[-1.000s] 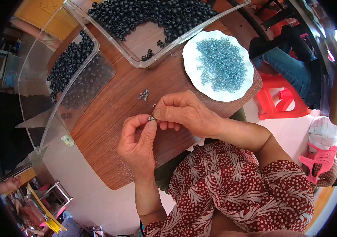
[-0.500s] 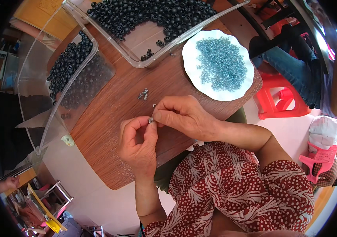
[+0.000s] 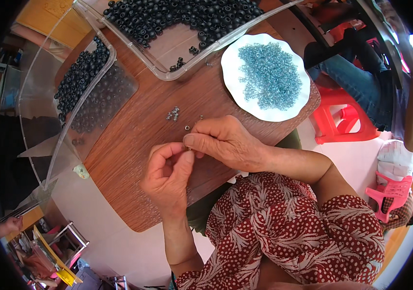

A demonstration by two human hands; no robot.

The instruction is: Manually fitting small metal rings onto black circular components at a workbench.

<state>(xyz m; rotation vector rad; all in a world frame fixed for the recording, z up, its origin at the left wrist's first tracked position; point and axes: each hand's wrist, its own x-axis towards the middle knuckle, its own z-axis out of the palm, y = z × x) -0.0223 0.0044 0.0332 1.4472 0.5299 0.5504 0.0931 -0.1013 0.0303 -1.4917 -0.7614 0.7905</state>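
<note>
My left hand point(image 3: 166, 181) and my right hand point(image 3: 225, 142) meet over the near part of the wooden table, thumbs and forefingers pinched together. Between the fingertips a small metal piece point(image 3: 189, 148) shows only as a sliver; the fingers cover most of it. Just beyond my right fingertips a small ring point(image 3: 187, 127) lies on the wood, with another tiny piece point(image 3: 200, 117) close by. A little farther off sits a small cluster of shiny spring-like pieces point(image 3: 173, 114).
At the far right a scalloped white plate point(image 3: 233, 87) holds a heap of tiny bluish coils. A clear bin point(image 3: 170, 76) of black rings stands at the back, another clear bin point(image 3: 61, 140) at the left. Beyond the table's right edge is a red stool point(image 3: 330, 130).
My right thumb has closed over the small metal piece, which showed more plainly before. Both hands have shifted slightly, and a tiny piece beyond my right hand has come into sight.
</note>
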